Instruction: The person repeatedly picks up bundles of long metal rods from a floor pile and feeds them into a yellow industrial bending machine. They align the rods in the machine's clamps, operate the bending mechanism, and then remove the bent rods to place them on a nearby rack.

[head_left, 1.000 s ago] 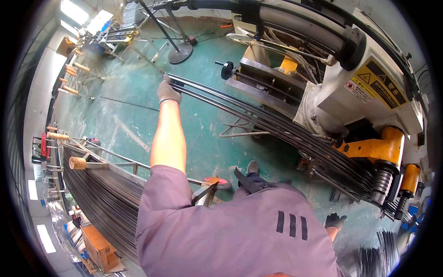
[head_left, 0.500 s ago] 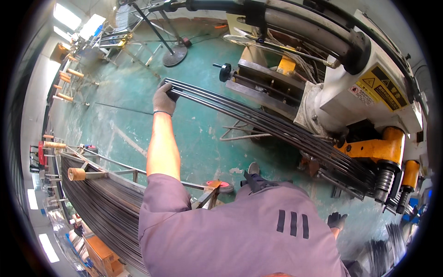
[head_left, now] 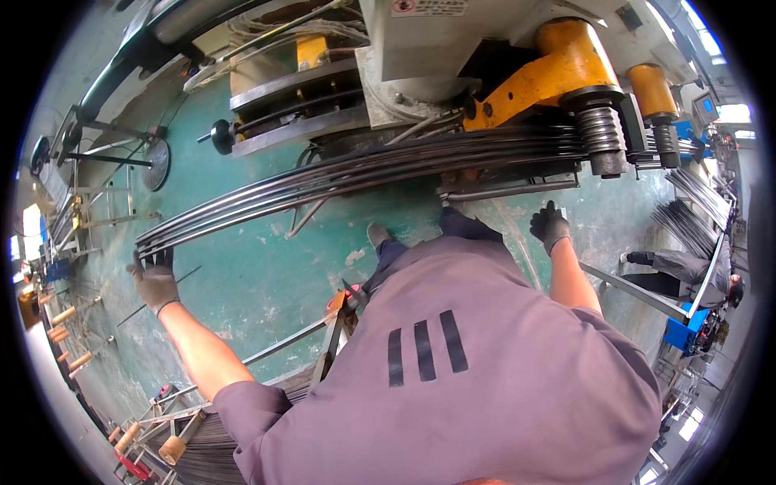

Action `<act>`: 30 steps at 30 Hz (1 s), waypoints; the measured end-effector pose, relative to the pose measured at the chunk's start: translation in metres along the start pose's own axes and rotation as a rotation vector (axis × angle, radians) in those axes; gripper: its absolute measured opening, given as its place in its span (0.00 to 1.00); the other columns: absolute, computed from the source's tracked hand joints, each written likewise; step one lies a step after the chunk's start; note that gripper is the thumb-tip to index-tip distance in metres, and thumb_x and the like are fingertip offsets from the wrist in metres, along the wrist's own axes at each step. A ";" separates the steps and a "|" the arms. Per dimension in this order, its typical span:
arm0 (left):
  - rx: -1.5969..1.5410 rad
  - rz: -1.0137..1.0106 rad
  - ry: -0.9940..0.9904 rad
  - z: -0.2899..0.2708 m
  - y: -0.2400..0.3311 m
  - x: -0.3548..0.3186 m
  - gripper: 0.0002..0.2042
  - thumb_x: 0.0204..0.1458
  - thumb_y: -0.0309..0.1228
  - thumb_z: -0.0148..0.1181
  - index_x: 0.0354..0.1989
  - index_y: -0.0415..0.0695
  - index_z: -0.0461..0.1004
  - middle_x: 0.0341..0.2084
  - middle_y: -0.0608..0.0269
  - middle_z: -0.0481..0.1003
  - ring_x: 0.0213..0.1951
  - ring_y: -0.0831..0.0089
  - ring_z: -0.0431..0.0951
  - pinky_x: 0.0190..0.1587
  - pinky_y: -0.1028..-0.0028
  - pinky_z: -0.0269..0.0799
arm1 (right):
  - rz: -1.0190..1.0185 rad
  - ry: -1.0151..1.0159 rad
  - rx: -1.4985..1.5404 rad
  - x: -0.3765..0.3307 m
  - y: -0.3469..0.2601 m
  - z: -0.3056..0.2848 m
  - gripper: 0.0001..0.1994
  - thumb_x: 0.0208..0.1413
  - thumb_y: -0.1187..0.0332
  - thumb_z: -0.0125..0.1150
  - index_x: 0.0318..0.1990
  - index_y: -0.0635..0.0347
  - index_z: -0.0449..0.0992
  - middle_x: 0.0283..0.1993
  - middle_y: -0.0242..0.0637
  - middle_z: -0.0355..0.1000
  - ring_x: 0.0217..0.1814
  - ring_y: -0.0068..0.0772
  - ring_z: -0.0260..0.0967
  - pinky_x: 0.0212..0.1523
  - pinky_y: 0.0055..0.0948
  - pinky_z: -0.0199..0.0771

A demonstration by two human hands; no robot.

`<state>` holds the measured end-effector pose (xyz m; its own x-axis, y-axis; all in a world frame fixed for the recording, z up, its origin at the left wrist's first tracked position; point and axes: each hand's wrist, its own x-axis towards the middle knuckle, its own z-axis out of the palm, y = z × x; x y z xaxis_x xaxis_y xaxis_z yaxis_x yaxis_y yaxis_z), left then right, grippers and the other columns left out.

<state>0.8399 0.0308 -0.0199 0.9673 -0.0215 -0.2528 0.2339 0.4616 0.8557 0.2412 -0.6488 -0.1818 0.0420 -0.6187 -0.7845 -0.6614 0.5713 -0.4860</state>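
My gloved left hand grips the steel rod bundle's end; my right hand hangs half-open near the bending machine.

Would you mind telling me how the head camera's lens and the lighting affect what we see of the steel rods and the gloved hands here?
In the head view, fisheye distortion bows the bundle of steel rods into an arc and blacks out the corners; bright windows at the right rim are blown out; daylight is even, with soft shadows on the green floor; the left hand and right hand look reasonably sharp.
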 end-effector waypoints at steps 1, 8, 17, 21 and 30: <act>-0.042 0.034 0.127 0.022 -0.004 -0.015 0.28 0.64 0.51 0.40 0.66 0.45 0.57 0.63 0.49 0.63 0.61 0.44 0.65 0.62 0.42 0.60 | 0.006 -0.019 0.128 0.008 0.003 0.002 0.10 0.64 0.57 0.50 0.44 0.51 0.66 0.37 0.33 0.60 0.36 0.33 0.57 0.35 0.40 0.54; -0.248 -0.095 0.312 0.027 -0.117 -0.071 0.31 0.64 0.48 0.43 0.67 0.39 0.50 0.64 0.44 0.59 0.62 0.38 0.61 0.64 0.38 0.56 | 0.013 -0.107 0.162 0.055 -0.002 0.012 0.10 0.58 0.57 0.55 0.36 0.51 0.73 0.29 0.36 0.71 0.27 0.34 0.68 0.27 0.35 0.68; -0.223 -0.615 0.304 0.188 -0.317 -0.224 0.26 0.64 0.47 0.41 0.62 0.39 0.60 0.64 0.51 0.61 0.65 0.51 0.60 0.66 0.50 0.53 | -1.007 -0.018 -1.269 0.242 0.080 -0.055 0.14 0.59 0.51 0.56 0.29 0.49 0.73 0.23 0.27 0.69 0.21 0.26 0.67 0.22 0.27 0.66; -0.160 -0.626 0.083 0.235 -0.343 -0.242 0.20 0.60 0.42 0.45 0.55 0.43 0.66 0.55 0.56 0.67 0.57 0.57 0.65 0.58 0.56 0.59 | -0.244 -0.229 -0.285 0.106 -0.028 -0.056 0.19 0.58 0.52 0.59 0.39 0.62 0.76 0.27 0.33 0.73 0.24 0.27 0.69 0.24 0.28 0.66; -0.105 -0.486 -0.330 0.220 -0.335 -0.186 0.10 0.55 0.32 0.51 0.43 0.49 0.76 0.39 0.64 0.78 0.45 0.65 0.76 0.46 0.65 0.71 | 0.001 -0.047 0.034 0.064 0.022 -0.072 0.21 0.60 0.53 0.57 0.47 0.64 0.74 0.35 0.40 0.77 0.28 0.31 0.73 0.29 0.30 0.72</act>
<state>0.6035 -0.3151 -0.1597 0.7351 -0.5190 -0.4363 0.6628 0.4145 0.6237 0.1755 -0.7151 -0.2149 0.0772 -0.5928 -0.8017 -0.6355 0.5903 -0.4977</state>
